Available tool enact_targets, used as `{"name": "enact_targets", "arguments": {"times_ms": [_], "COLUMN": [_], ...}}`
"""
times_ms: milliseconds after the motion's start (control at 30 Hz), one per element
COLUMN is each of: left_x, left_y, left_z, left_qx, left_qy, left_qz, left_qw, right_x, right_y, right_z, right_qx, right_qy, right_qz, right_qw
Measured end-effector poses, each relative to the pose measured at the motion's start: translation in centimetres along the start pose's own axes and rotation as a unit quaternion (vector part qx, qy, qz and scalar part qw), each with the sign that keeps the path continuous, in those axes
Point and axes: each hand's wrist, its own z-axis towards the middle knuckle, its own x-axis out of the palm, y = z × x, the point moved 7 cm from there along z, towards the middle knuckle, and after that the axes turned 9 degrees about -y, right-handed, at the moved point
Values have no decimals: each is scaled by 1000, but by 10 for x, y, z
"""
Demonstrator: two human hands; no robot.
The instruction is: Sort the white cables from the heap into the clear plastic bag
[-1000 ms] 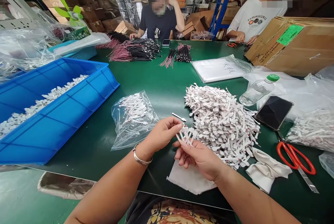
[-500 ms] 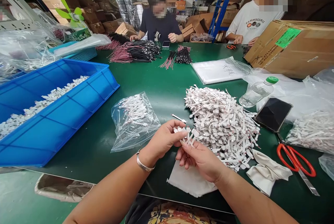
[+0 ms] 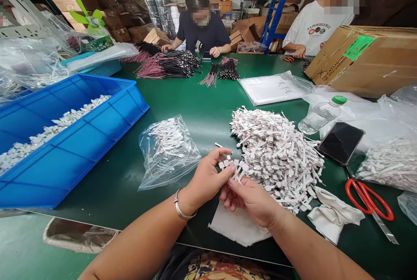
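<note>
Carefully, the left hand (image 3: 206, 181) and right hand (image 3: 250, 199) work together, pinching a small bunch of white tabbed strips (image 3: 233, 168). A light, even grip suits this, close above the big pile (image 3: 276, 158).

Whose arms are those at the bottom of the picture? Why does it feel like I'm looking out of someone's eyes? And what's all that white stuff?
This picture comes from a camera worn on a person's head, so you see what they see, looking down. The arms are theirs. Their left hand and right hand hold a few small white strips. Beside them is a big pile of similar strips on a green table. To the left are a clear plastic bag of more strips and a blue plastic tray of white pieces. Red-handled scissors and a phone lie on the right. Across the table sits another person.
</note>
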Motion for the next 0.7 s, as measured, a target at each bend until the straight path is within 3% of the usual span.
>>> {"name": "enact_targets", "arguments": {"times_ms": [233, 700], "left_x": [0, 3], "left_y": [-2, 10], "left_z": [-1, 1], "left_qx": [30, -69], "left_qy": [-10, 4], "left_qz": [16, -94], "left_qw": [999, 993], "right_x": [-1, 0], "right_y": [1, 3], "right_z": [0, 0], "right_qx": [-6, -26], "right_qy": [3, 10], "right_qz": [0, -5], "right_qw": [1000, 1000]}}
